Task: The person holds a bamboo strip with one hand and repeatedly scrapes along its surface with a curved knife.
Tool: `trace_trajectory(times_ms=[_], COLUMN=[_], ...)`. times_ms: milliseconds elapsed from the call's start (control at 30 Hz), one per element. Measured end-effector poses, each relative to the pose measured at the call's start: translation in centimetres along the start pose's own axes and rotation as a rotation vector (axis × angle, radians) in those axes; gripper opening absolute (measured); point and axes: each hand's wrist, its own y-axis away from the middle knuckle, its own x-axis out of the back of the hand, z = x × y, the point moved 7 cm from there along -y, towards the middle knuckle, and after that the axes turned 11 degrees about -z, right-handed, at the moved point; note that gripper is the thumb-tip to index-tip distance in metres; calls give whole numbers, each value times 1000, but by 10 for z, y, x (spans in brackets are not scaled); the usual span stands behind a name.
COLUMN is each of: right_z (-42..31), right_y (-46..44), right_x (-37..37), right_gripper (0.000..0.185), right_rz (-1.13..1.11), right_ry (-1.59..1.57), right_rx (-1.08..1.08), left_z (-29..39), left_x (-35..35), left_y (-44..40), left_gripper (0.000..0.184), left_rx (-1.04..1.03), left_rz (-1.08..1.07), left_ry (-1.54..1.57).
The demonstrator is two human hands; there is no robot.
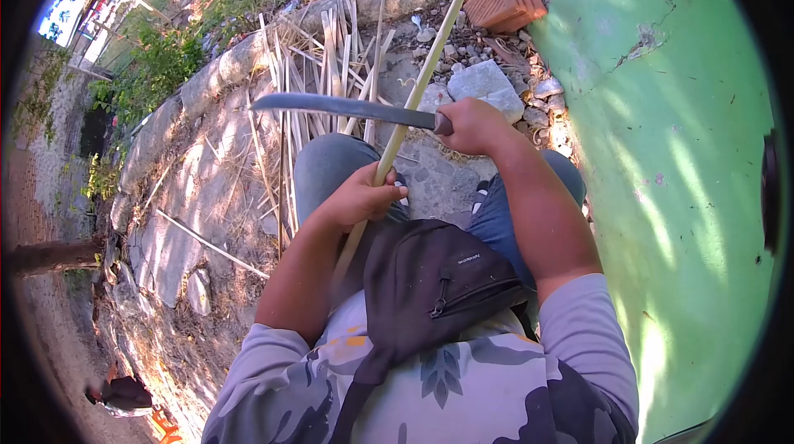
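Note:
My left hand (pixel 361 197) is closed around a long pale bamboo strip (pixel 437 47), which slants from my lap up toward the brick stack. In my right hand (pixel 475 126) is the handle of a machete (pixel 347 106). Its long, slightly curved blade points left and lies across the strip, above my left hand. A thin curled shaving (pixel 406 81) stands on the strip just beyond the blade. The strip's lower end runs beside the black bag (pixel 438 278) on my front.
Beyond my knees lies a heap of split bamboo strips (pixel 331 55). Rubble and a pale stone block (pixel 486 90) are ahead, with stacked reddish bricks (pixel 504 4) behind. A green wall (pixel 662 154) stands close on my right. At lower left is another person (pixel 124 394).

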Motion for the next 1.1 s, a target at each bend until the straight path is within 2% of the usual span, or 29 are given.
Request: trace_trajectory(times_ms=[100, 233, 333, 533, 633, 733, 833, 933, 967, 1100], right_z=[-8, 50, 53, 22, 0, -2, 32, 67, 71, 58], right_y=[4, -8, -6, -1, 2, 4, 1, -5, -5, -3], right_x=[10, 6, 7, 8, 7, 10, 11, 9, 6, 7], right_gripper=[15, 17, 18, 19, 20, 20, 22, 25, 25, 23], right_rz=[9, 28, 112, 6, -124, -132, -137, -26, -12, 7], right_ry=[141, -271, -179, -123, 34, 39, -166, -440, -335, -242], right_rx=[4, -167, -213, -46, -65, -46, -157, -221, -220, -156], left_z=[2, 2, 3, 3, 3, 4, 4, 3, 3, 4], left_x=[-1, 2, 1, -1, -2, -1, -2, 1, 1, 1], left_y=[-2, -1, -1, 0, 0, 1, 2, -5, -4, 0], left_gripper=[30, 30, 31, 30, 29, 30, 30, 31, 31, 32], left_rx=[4, 0, 8, -8, -4, -15, -17, 12, 13, 3], left_rz=[16, 33, -9, -20, 14, 9, 5, 52, 53, 36], left_ry=[-81, -118, -57, 21, -45, -87, -171, -222, -221, -190])
